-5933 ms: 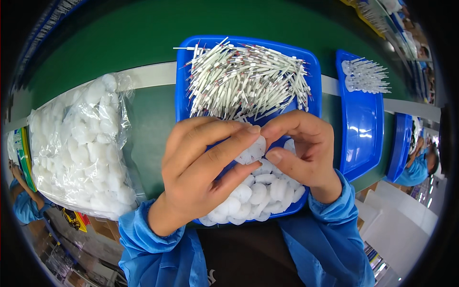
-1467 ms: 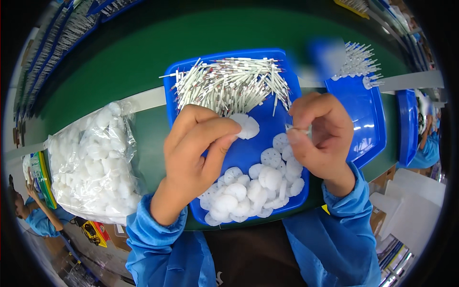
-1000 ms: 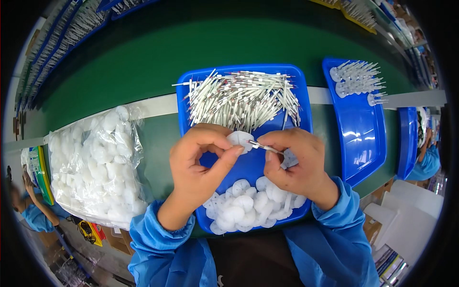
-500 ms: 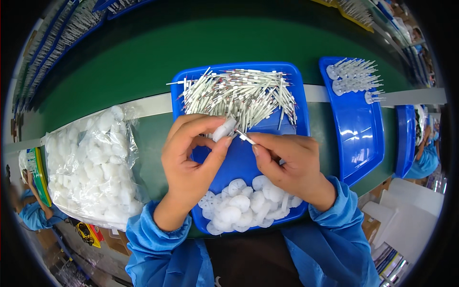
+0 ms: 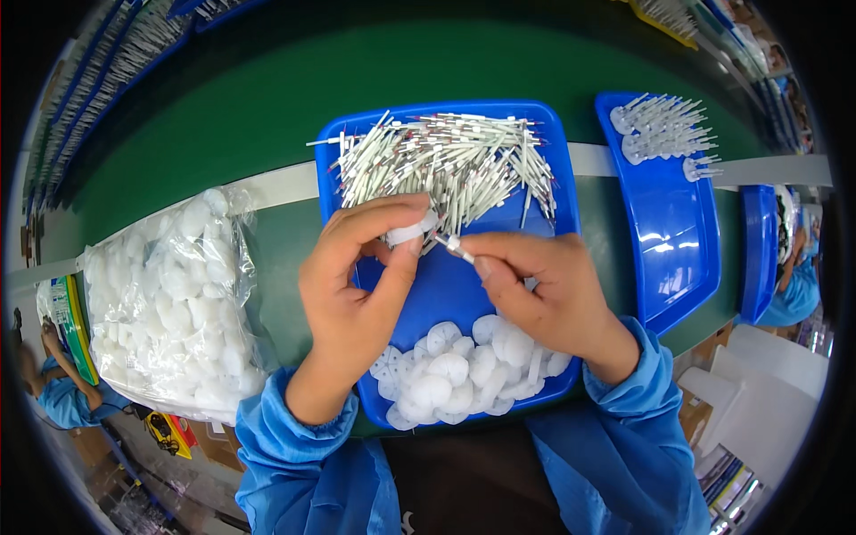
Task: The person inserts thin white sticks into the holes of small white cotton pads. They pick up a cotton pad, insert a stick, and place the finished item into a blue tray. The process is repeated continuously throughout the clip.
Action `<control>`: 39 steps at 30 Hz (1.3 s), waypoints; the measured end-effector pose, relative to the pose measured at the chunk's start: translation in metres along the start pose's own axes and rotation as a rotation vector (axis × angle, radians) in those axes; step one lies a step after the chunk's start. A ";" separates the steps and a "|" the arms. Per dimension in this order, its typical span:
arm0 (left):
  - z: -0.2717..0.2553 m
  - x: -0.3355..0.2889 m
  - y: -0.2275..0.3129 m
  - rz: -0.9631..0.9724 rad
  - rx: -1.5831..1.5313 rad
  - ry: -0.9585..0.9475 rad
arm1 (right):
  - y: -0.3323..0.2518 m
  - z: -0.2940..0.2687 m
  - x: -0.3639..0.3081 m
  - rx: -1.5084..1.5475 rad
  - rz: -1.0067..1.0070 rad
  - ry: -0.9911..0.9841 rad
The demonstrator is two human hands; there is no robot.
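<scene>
Between thumb and fingers, my left hand [image 5: 357, 267] pinches a round white plastic disc [image 5: 412, 230], tilted nearly edge-on. My right hand [image 5: 544, 285] grips a thin white rod [image 5: 458, 249] by its near end, its tip pointing at the disc. Whether tip and disc touch, I cannot tell. Both hands hover over a blue tray [image 5: 419, 312]. At the tray's far end lies a heap of similar white rods [image 5: 446, 160], some with reddish parts. Loose white discs [image 5: 450, 367] are piled at its near end, below my hands.
To the left lies a clear plastic bag of white discs [image 5: 178, 303]. A second blue tray [image 5: 673, 259] on the right holds discs with upright rods [image 5: 660, 129] at its far end. Another blue tray [image 5: 757, 254] stands beyond it. Co-workers' blue sleeves [image 5: 792, 299] show at the sides.
The disc in my left hand has tipped flatter and shifted slightly left. My right hand has moved a little, still holding the rod. The trays sit slightly higher in view.
</scene>
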State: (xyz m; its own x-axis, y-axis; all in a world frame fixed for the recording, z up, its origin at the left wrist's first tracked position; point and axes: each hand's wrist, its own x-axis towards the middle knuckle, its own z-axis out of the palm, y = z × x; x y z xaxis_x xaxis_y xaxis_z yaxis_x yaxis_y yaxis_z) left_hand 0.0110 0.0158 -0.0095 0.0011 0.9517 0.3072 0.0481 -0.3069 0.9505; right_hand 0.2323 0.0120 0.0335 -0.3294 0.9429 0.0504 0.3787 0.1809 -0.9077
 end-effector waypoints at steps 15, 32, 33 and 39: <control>0.001 0.000 0.001 -0.044 0.060 -0.021 | 0.011 -0.001 -0.003 0.271 0.122 -0.029; 0.003 -0.001 0.003 -0.079 0.030 -0.022 | 0.011 0.000 0.002 0.152 0.056 0.030; 0.004 0.000 0.004 -0.086 0.024 -0.018 | 0.010 0.000 0.003 0.154 0.058 0.036; 0.001 -0.002 0.007 -0.129 0.046 -0.077 | 0.009 0.001 0.002 -0.058 0.031 0.017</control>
State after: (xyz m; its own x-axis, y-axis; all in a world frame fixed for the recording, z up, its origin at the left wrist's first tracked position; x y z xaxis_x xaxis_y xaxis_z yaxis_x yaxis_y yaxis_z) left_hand 0.0120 0.0121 -0.0038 0.0682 0.9820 0.1764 0.0983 -0.1825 0.9783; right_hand 0.2343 0.0155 0.0252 -0.3019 0.9528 0.0305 0.4380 0.1670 -0.8833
